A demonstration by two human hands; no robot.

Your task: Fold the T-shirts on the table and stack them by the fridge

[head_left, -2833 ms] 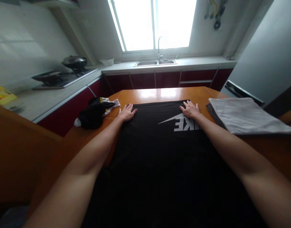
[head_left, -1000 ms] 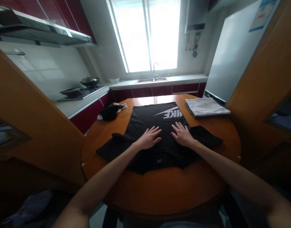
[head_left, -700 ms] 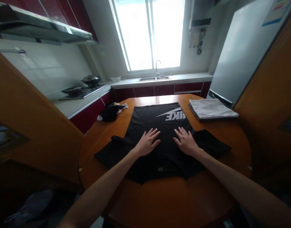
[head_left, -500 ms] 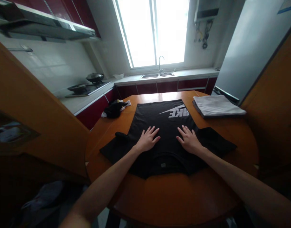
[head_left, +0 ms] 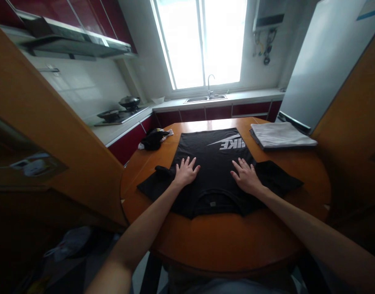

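Note:
A black T-shirt [head_left: 212,163] lies spread on the wooden table [head_left: 230,241], its collar towards me and a white logo near its far right part. My left hand [head_left: 186,172] rests on the left side of the shirt, palm down with fingers spread. On the right side, my right hand [head_left: 245,176] lies flat on the cloth, its fingers apart. Neither hand grips anything. The left sleeve is bunched at its upper edge.
Folded grey and white cloths [head_left: 282,135] are stacked at the table's back right. A dark crumpled cloth [head_left: 153,139] lies at the back left edge. Beyond are a stove [head_left: 121,116] and a sink [head_left: 206,99].
My hands are farther apart on the shirt; the left one has shifted outward to the left. The whole view has shifted slightly.

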